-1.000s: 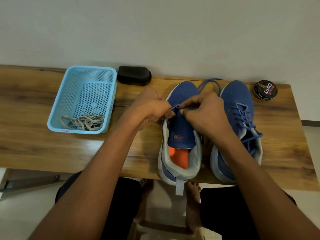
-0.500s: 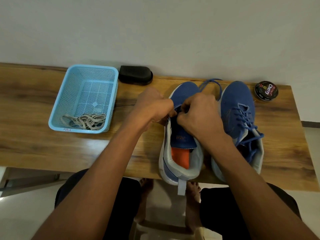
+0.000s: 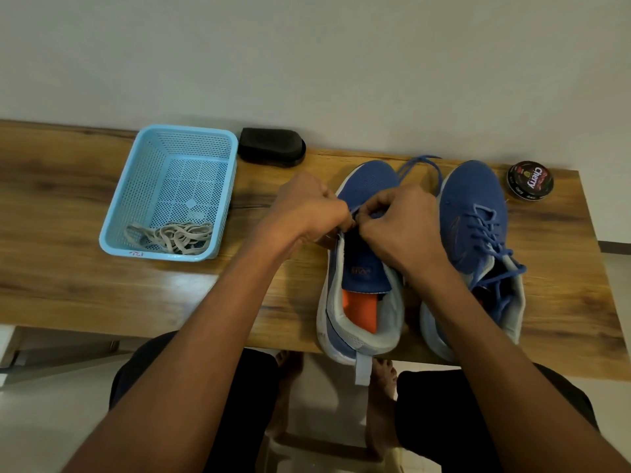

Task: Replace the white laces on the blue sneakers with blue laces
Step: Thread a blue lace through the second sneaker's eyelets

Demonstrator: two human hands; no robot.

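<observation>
White laces (image 3: pixel 174 236) lie in basket (image 3: pixel 129 206). Left hand (image 3: pixel 309 213) and right hand (image 3: pixel 397 227) both pinch blue lace (image 3: pixel 420 163) at left sneaker (image 3: pixel 367 180) lowest eyelets. Threading just begun; next: pull ends even.

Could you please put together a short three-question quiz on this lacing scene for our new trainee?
1. True or false: the white laces lie in the blue basket.
2. Which sneaker is already laced in blue: A, the left sneaker, or B, the right sneaker?
3. What do the left hand and right hand pinch?

Key: 1 true; 2 B; 3 the blue lace at the left sneaker's eyelets.
</observation>
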